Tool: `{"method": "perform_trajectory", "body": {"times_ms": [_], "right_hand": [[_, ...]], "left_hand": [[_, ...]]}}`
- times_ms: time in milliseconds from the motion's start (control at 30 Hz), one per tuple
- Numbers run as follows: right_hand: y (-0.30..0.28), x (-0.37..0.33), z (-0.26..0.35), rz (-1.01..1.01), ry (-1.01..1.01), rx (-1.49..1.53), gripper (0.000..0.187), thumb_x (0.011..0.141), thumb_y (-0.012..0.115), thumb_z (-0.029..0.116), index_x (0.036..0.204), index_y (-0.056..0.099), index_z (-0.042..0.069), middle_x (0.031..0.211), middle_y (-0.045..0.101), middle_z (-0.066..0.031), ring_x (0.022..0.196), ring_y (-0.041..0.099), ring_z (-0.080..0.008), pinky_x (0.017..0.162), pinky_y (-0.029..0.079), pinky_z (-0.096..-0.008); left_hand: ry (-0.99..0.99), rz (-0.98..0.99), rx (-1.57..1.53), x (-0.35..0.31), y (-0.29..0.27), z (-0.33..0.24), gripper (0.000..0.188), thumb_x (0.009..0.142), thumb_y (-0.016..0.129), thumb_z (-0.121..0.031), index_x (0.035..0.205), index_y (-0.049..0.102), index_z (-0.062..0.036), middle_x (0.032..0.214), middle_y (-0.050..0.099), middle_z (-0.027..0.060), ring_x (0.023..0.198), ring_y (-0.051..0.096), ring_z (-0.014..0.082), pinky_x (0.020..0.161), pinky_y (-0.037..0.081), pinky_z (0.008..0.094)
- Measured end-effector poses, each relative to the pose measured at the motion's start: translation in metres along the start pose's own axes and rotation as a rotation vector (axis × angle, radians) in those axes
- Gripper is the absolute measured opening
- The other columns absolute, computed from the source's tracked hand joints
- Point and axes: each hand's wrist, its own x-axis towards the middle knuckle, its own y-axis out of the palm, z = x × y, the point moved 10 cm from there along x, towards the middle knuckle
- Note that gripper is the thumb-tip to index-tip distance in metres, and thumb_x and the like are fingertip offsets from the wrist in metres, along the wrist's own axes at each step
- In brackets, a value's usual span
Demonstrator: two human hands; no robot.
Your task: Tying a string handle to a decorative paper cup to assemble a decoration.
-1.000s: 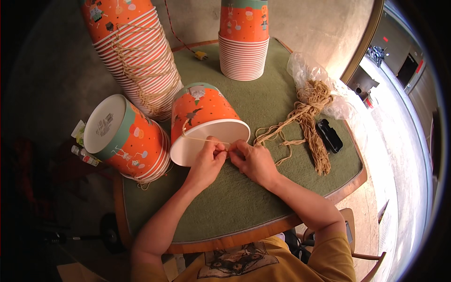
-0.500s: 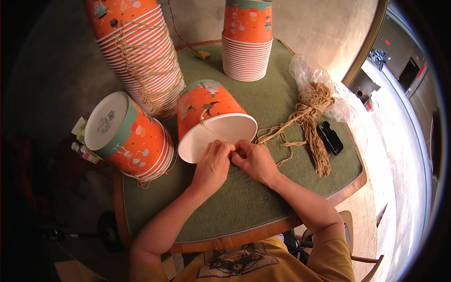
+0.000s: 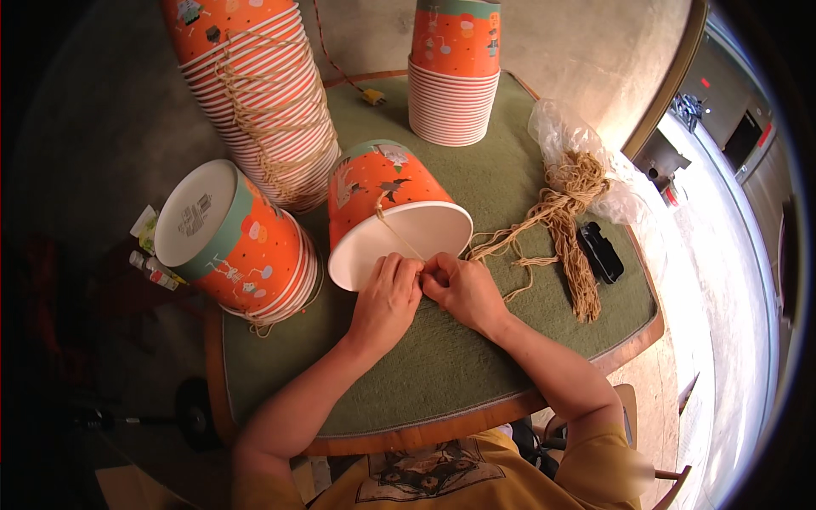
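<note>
An orange paper bucket [image 3: 391, 183] with a green band lies tilted on the table, its white open mouth facing me. A tan string [image 3: 398, 233] comes from its side, crosses the rim and runs down to my fingers. My left hand [image 3: 387, 297] is closed in a pinch on the string in front of the mouth. Beside it, nearly touching, my right hand [image 3: 467, 289] is closed too, thumb and fingers pressed together at the string's end. The fingertips hide the exact spot where the string is held.
Left stand a string-wrapped tall bucket stack [image 3: 268, 110] and a shorter upside-down stack [image 3: 242, 246]. Another stack [image 3: 453, 76] stands at the back. Rightward lie a bundle of tan strings [image 3: 569, 229], a clear plastic bag [image 3: 565, 132] and a black case [image 3: 600, 252] on the green-covered table [image 3: 408, 382].
The view has shifted slightly, so the buckets appear a little to the right. Both hands stay together at the string, with only slight finger movement; more string shows above them.
</note>
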Motion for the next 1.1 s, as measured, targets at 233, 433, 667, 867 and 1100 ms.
{"method": "perform_trajectory", "body": {"times_ms": [233, 433, 667, 867, 1100], "right_hand": [[-0.001, -0.001, 0.003, 0.003, -0.018, -0.028, 0.016, 0.086, 0.066, 0.014, 0.093, 0.065, 0.000, 0.073, 0.068, -0.0153, 0.064, 0.069, -0.0246, 0.062, 0.053, -0.0344], [-0.002, -0.002, 0.006, -0.009, -0.046, -0.047, 0.016, 0.087, 0.067, 0.015, 0.094, 0.065, 0.001, 0.077, 0.069, -0.0155, 0.069, 0.070, -0.0278, 0.064, 0.054, -0.0356], [-0.002, -0.002, 0.008, 0.000, -0.061, -0.029, 0.015, 0.088, 0.067, 0.015, 0.094, 0.063, 0.002, 0.076, 0.068, -0.0148, 0.068, 0.070, -0.0271, 0.063, 0.054, -0.0353], [0.000, -0.002, 0.008, 0.033, -0.058, -0.059, 0.018, 0.087, 0.068, 0.016, 0.099, 0.061, 0.005, 0.073, 0.068, -0.0130, 0.065, 0.069, -0.0257, 0.061, 0.053, -0.0350], [0.000, -0.005, 0.017, 0.008, -0.123, -0.109, 0.021, 0.086, 0.068, 0.017, 0.102, 0.058, 0.009, 0.072, 0.068, -0.0111, 0.063, 0.068, -0.0277, 0.059, 0.053, -0.0381]], "left_hand": [[-0.022, -0.002, -0.028, 0.001, -0.001, 0.003, 0.022, 0.081, 0.062, 0.002, 0.099, 0.050, -0.0040, 0.093, 0.052, 0.0142, 0.088, 0.055, 0.0348, 0.077, 0.048, 0.0456], [-0.038, 0.021, -0.029, 0.001, -0.002, 0.008, 0.017, 0.084, 0.062, 0.000, 0.096, 0.051, -0.0030, 0.092, 0.051, 0.0142, 0.088, 0.054, 0.0350, 0.077, 0.048, 0.0458], [-0.169, 0.064, -0.139, -0.002, 0.001, 0.022, 0.012, 0.087, 0.065, -0.003, 0.093, 0.054, -0.0012, 0.099, 0.050, 0.0154, 0.094, 0.052, 0.0371, 0.083, 0.046, 0.0467], [-0.200, 0.082, -0.165, -0.003, 0.004, 0.029, 0.012, 0.087, 0.065, -0.003, 0.093, 0.055, -0.0010, 0.098, 0.051, 0.0152, 0.094, 0.053, 0.0371, 0.083, 0.046, 0.0463], [-0.215, 0.077, -0.179, -0.004, 0.006, 0.037, 0.011, 0.086, 0.066, -0.005, 0.089, 0.055, -0.0026, 0.098, 0.052, 0.0143, 0.093, 0.054, 0.0373, 0.083, 0.046, 0.0464]]}}
